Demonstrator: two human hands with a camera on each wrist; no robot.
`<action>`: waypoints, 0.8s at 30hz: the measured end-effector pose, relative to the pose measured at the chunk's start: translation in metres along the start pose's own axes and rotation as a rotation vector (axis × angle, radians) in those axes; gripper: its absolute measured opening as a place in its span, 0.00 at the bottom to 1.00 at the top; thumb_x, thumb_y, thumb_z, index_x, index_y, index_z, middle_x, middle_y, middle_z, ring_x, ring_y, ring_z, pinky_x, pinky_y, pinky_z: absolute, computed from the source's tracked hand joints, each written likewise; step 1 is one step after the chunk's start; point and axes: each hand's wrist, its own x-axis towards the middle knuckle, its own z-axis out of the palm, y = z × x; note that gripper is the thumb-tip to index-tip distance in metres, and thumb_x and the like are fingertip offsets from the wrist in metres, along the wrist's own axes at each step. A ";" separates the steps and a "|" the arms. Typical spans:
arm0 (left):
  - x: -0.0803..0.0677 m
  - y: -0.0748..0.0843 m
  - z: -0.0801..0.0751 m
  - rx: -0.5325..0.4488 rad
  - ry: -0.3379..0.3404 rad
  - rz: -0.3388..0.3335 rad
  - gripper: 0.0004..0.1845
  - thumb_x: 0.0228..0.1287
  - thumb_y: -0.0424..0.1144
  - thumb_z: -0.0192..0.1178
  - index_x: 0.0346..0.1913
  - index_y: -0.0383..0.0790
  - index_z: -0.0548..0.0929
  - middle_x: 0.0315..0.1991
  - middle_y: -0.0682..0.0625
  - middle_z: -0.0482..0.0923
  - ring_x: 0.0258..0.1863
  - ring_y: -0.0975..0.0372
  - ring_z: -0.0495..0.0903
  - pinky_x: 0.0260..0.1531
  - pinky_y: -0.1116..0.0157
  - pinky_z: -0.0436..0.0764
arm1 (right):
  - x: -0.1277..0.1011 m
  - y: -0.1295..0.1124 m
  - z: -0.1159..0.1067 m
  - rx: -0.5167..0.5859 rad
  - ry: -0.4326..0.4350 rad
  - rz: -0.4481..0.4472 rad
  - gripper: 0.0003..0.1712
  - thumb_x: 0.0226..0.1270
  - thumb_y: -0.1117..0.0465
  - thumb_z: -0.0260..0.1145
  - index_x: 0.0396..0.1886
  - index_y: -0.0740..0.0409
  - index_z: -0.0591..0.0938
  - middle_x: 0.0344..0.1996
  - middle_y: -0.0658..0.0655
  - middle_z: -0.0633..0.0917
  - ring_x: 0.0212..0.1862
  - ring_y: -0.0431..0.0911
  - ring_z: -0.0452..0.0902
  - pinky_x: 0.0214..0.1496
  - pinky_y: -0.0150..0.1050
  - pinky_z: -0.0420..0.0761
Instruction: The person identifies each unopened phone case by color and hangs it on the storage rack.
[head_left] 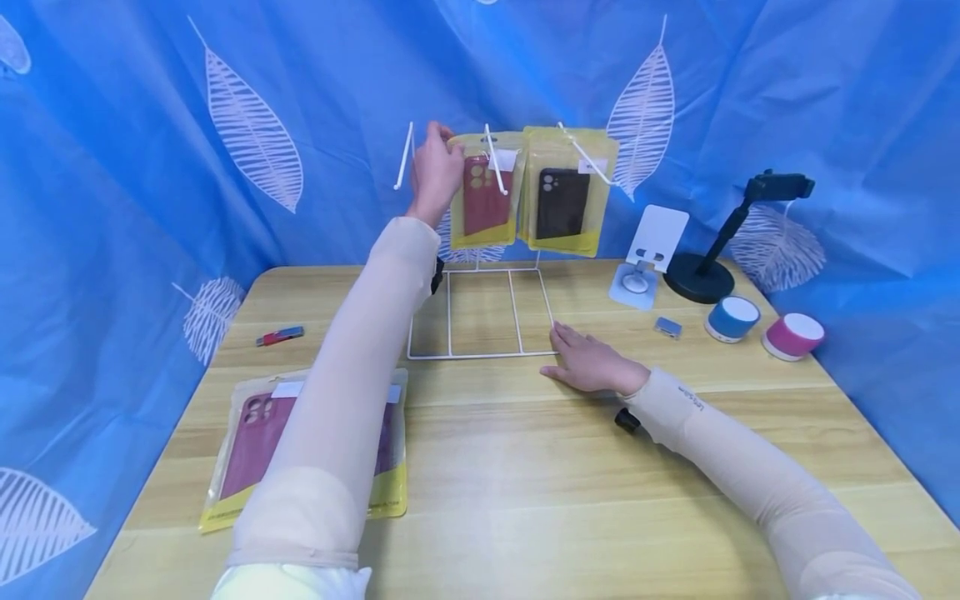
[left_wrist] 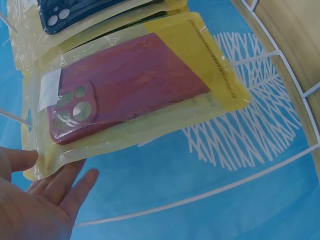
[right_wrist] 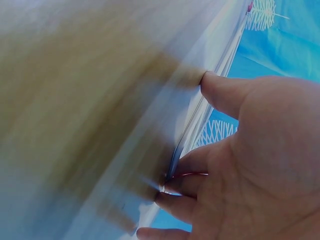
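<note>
My left hand [head_left: 437,175] pinches the side of a shiny, see-through plastic bag with a yellow bottom [left_wrist: 150,126]. It hangs on the middle prong [head_left: 495,160] of a thin white wire rack [head_left: 482,356]. Inside is a dark-red phone case [left_wrist: 132,87] with round holes. My right hand [head_left: 592,363], fingers out, is at the rack's corner on the striped wooden table [head_left: 525,475].

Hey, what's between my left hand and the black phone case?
In the head view, a bagged red case is between your left hand and the black case, with a white hook crossing in front of its bag.
</note>
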 end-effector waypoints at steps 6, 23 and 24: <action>-0.011 -0.012 0.000 -0.075 -0.021 0.062 0.31 0.77 0.47 0.46 0.78 0.51 0.52 0.73 0.51 0.68 0.63 0.58 0.75 0.63 0.64 0.74 | -0.001 0.000 -0.001 0.006 -0.002 0.006 0.47 0.78 0.39 0.49 0.78 0.70 0.49 0.79 0.68 0.46 0.80 0.62 0.43 0.76 0.63 0.55; -0.123 -0.109 -0.029 0.340 -0.420 0.308 0.26 0.74 0.41 0.51 0.72 0.37 0.67 0.70 0.39 0.69 0.68 0.45 0.70 0.70 0.48 0.68 | 0.000 -0.001 -0.001 0.011 -0.011 0.016 0.47 0.78 0.39 0.48 0.78 0.70 0.48 0.79 0.68 0.46 0.80 0.61 0.42 0.77 0.63 0.53; -0.129 -0.118 -0.033 0.398 -0.497 0.291 0.26 0.75 0.41 0.51 0.72 0.37 0.68 0.70 0.39 0.70 0.68 0.44 0.70 0.69 0.47 0.68 | 0.000 -0.001 -0.001 0.009 -0.008 0.018 0.47 0.78 0.39 0.48 0.78 0.70 0.49 0.79 0.68 0.46 0.80 0.62 0.42 0.77 0.63 0.53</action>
